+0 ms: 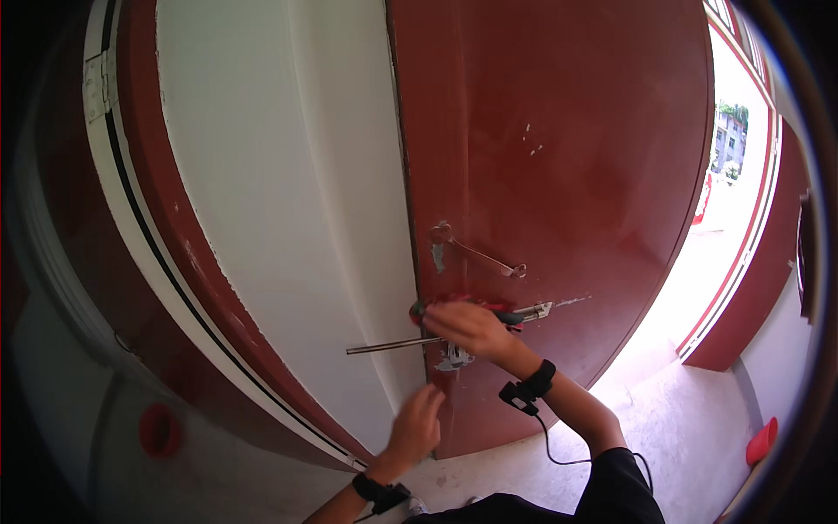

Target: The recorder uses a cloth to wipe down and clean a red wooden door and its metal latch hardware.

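My right hand (468,327), slightly blurred, is at a red door leaf (576,164) with its fingers pointing left. It covers part of a red and dark object (509,318), whose kind I cannot make out, and I cannot tell whether the fingers grip it. Just under the hand, a long metal bolt rod (386,347) sticks out left past the door's edge. A metal bolt fitting (540,310) lies to the right of the hand. My left hand (416,422) hovers lower, near the door edge, with bent fingers and nothing visible in them.
A painted pull handle (484,254) sits above my right hand. Left is a pale panel (262,164) and a red frame with a hinge (99,85). Red buckets stand on the floor, one left (159,430) and one right (761,441). A bright doorway (727,196) lies right.
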Available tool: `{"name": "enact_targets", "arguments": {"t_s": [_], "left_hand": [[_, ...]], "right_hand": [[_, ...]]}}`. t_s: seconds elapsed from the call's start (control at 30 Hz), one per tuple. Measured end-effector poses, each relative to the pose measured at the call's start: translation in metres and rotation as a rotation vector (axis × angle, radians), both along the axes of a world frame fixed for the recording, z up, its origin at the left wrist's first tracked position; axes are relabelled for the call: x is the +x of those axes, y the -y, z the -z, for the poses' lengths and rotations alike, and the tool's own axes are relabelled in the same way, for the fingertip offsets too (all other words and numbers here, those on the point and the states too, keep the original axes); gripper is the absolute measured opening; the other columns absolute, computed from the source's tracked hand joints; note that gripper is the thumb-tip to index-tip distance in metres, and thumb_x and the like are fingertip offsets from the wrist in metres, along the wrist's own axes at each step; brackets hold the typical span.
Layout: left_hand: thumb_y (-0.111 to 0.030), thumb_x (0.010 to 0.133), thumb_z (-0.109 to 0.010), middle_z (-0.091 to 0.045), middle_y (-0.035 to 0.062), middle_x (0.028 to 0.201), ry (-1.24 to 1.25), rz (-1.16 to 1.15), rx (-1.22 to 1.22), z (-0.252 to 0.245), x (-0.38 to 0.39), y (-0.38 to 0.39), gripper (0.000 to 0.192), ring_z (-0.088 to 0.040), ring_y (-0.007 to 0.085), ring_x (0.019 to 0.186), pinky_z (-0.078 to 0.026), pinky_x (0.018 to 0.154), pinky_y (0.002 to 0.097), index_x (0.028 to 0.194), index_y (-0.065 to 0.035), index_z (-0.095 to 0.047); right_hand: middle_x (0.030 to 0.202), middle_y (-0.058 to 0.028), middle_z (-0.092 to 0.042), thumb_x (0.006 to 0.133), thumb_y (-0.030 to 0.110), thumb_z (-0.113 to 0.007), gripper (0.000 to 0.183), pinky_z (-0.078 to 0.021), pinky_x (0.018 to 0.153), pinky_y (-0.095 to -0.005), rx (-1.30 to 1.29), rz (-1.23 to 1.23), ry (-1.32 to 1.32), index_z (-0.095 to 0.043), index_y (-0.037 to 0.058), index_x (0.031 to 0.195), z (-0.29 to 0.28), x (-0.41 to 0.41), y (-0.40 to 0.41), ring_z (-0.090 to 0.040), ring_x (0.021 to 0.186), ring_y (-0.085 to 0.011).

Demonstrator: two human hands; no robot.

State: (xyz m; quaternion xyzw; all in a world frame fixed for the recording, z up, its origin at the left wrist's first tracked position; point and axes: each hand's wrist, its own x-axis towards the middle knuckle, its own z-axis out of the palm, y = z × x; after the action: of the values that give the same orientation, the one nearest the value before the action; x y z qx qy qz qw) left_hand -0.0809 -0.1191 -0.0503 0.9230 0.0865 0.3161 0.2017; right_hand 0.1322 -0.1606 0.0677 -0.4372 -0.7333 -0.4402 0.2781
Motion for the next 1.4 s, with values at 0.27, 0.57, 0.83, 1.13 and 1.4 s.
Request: {"name": "enact_targets", "arguments": {"t_s": [0.27, 0.57, 0.83, 1.13, 1.4], "left_hand": [[-0.014, 0.080, -0.060, -0.064, 0.0165, 0.098, -0.627, 0.843, -0.816, 0.157, -0.105, 0.055, 0.031, -0.058, 0.0245, 0.081, -0.046, 0.075, 0.0338, 0.108, 0.0002, -0.061], [-0.017, 0.081, -0.059, -0.065, 0.0163, 0.102, -0.827, 1.050, -0.982, 0.171, -0.099, 0.057, 0.029, -0.060, 0.0275, 0.084, -0.047, 0.075, 0.0357, 0.106, -0.0025, -0.064], [-0.012, 0.077, -0.059, -0.062, 0.0174, 0.091, -0.600, 1.008, -0.387, 0.094, -0.089, 0.017, 0.023, -0.059, 0.0349, 0.084, -0.047, 0.077, 0.0445, 0.097, -0.0037, -0.065], [-0.008, 0.072, -0.063, -0.056, 0.0135, 0.107, 0.190, -0.047, 0.466, -0.085, -0.009, -0.095, 0.040, -0.053, 0.0260, 0.106, -0.045, 0.083, 0.0376, 0.112, -0.0041, -0.059], [-0.010, 0.069, -0.062, -0.055, 0.0033, 0.075, 0.087, -0.230, 0.676, -0.073, 0.035, -0.098, 0.018, -0.058, 0.0181, 0.074, -0.042, 0.066, 0.0324, 0.086, -0.0077, -0.058]], "right_hand": [[0.121, -0.0127, -0.057, 0.074, 0.004, -0.060, 0.041, -0.0513, 0.087, -0.0367, 0.087, 0.009, -0.087, -0.061, 0.0018, 0.115, -0.058, -0.013, -0.020, -0.059, 0.104, -0.0266], [0.121, -0.0099, -0.057, 0.075, 0.003, -0.060, 0.041, -0.0511, 0.089, -0.0355, -0.079, 0.117, 0.056, -0.061, 0.0055, 0.116, -0.008, -0.021, -0.007, -0.059, 0.104, -0.0239], [0.118, -0.0111, -0.059, 0.076, 0.005, -0.062, 0.037, -0.0519, 0.085, -0.0339, -0.180, 0.249, 0.118, -0.062, 0.0042, 0.112, -0.064, -0.030, 0.058, -0.061, 0.102, -0.0248], [0.109, -0.0174, -0.059, 0.069, -0.008, -0.063, 0.039, -0.0508, 0.076, -0.0353, 0.071, 0.203, -0.163, -0.065, 0.0014, 0.107, -0.158, -0.010, 0.029, -0.060, 0.094, -0.0299], [0.114, -0.0134, -0.058, 0.068, 0.001, -0.066, 0.044, -0.0510, 0.076, -0.0345, 0.068, 0.216, -0.089, -0.064, 0.0037, 0.112, -0.015, -0.023, -0.005, -0.059, 0.091, -0.0246]]}}
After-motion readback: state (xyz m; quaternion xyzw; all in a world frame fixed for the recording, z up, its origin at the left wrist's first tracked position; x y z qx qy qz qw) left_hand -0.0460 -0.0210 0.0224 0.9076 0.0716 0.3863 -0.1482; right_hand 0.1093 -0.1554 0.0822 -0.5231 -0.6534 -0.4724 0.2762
